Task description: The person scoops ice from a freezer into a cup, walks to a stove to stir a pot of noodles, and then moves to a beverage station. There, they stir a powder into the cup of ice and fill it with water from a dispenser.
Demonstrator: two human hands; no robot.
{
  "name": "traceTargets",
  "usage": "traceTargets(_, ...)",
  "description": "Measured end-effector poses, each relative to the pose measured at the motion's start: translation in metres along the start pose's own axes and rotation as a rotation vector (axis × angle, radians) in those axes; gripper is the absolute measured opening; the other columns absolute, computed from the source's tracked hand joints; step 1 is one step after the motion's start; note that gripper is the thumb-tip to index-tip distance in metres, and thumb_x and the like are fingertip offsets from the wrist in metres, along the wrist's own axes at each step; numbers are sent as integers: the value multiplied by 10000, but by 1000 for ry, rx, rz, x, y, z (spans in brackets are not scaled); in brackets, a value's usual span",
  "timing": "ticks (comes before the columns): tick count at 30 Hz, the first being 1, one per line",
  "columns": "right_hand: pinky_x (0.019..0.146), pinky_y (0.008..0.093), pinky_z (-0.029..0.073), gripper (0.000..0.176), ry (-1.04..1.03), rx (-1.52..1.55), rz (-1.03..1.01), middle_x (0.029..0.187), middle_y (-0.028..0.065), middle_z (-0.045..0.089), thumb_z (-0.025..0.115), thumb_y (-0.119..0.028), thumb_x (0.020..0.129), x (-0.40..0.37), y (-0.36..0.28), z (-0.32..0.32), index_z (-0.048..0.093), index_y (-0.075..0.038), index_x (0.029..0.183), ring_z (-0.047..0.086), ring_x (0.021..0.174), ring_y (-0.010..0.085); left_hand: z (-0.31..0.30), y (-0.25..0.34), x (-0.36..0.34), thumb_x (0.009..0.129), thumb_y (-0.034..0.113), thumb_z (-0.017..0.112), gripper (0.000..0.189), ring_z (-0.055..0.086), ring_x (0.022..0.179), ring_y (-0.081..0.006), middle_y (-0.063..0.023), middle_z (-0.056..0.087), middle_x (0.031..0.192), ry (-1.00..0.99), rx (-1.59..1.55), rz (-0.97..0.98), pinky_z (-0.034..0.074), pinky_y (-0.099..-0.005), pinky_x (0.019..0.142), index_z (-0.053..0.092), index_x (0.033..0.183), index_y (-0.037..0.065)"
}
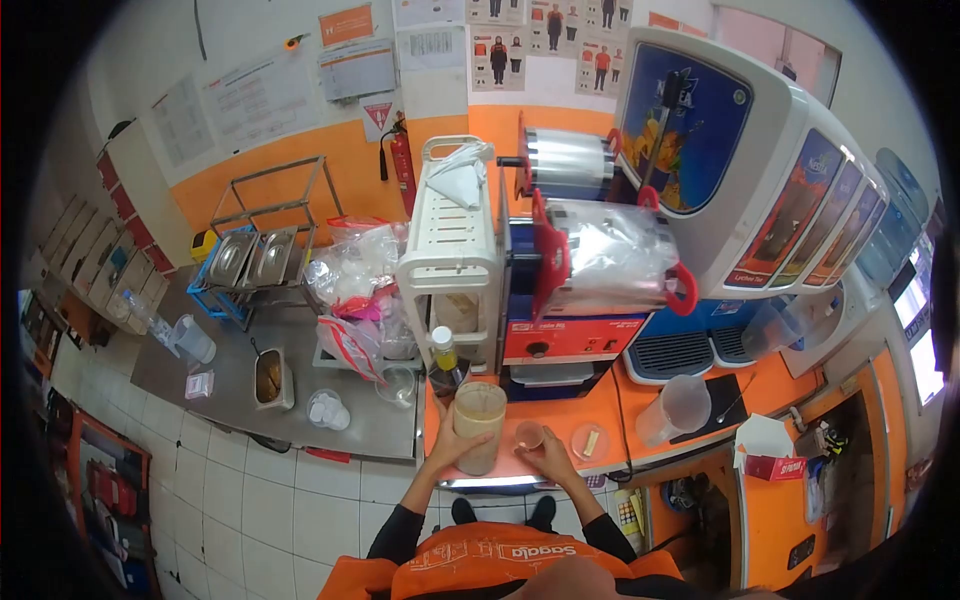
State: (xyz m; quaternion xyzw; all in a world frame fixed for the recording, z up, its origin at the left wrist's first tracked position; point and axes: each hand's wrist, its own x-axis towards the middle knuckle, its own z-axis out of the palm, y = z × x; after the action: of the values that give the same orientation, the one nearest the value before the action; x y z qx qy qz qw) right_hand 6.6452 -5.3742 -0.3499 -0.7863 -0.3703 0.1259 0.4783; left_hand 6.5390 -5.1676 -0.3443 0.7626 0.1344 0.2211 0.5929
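My left hand (455, 443) is wrapped round a large see-through cylindrical jar (482, 410), its walls coated with something brownish-beige. The jar stands upright at the front of the orange counter (600, 475). My right hand (550, 458) grips a small clear plastic cup (529, 434) just right of the jar. What the cup holds, if anything, is too small to make out. Beside my right hand lies a round clear dish or lid (589, 442) with a pale yellowish stick-shaped thing on it. Behind the jar stands a white-capped bottle (443, 348).
An orange sealing machine (572, 342) and a white drinks dispenser (790, 150) stand behind the counter. A clear pitcher (675, 412) is to the right. The steel table (225, 395) at left bears a metal container (270, 380), a cup (328, 410) and plastic bags (355, 270).
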Motion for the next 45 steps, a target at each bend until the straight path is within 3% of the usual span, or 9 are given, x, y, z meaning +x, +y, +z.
traceTargets(3,773,405,457,567,-57,47,162,984,164,588,745,-291,690,-3,-7,1,513,-4,1120,602,891,305,-8,6,0,608,185,828,896,398,1191,-225,-121,385,1285,-7,-13,36,345,-340,1003,306,1318,22)
traceTargets(6,942,425,260,739,10,-237,149,1146,87,519,748,-375,657,-13,-21,-7,415,-112,1262,475,1103,234,-11,21,-13,602,161,829,893,428,1165,-224,-117,417,1262,-15,-64,16,371,-345,984,309,1314,22)
traceTargets(9,958,408,286,691,75,-183,175,1121,99,545,752,-329,667,-34,-28,-37,443,-103,1242,511,1048,240,-12,29,-27,604,131,824,847,476,1118,-224,-114,461,1222,-62,-194,-101,408,-347,950,336,1287,21)
traceTargets(15,695,328,431,156,604,-138,230,811,98,604,601,-142,810,-103,10,-147,615,-25,913,588,698,225,2,11,-65,601,163,826,837,455,1127,-232,-118,447,1220,263,-36,-127,381,-370,954,353,1278,23)
traceTargets(19,627,306,446,157,932,-224,357,741,113,599,572,-137,835,-131,80,-238,604,11,877,562,654,191,36,36,-72,627,155,810,853,419,1166,-246,-143,406,1266,539,104,-109,349,-373,979,318,1306,-1)
traceTargets(30,658,406,497,218,835,-583,595,819,206,635,612,-206,762,-51,279,-455,628,-8,853,635,776,328,109,81,-88,690,117,765,838,404,1194,-261,-155,384,1322,858,208,-75,317,-386,1005,274,1361,14)
traceTargets(39,716,441,492,273,596,-688,871,853,235,630,606,-238,764,-33,320,-462,598,18,860,616,843,386,142,117,-127,642,136,788,844,389,1200,-274,-142,397,1281,883,378,-109,301,-397,1016,310,1327,18)
traceTargets(43,536,364,503,137,689,-183,836,725,187,616,526,-103,785,-66,274,-484,571,12,844,653,695,261,142,108,-121,612,125,795,824,408,1174,-277,-138,401,1255,906,367,-145,327,-402,995,345,1294,18)
traceTargets(45,469,305,475,118,804,-87,533,657,73,527,447,-57,840,-92,223,-482,514,8,911,550,539,166,139,115,-110,602,121,798,814,418,1157,-275,-134,409,1236,874,350,-108,335,-402,984,358,1278,17)
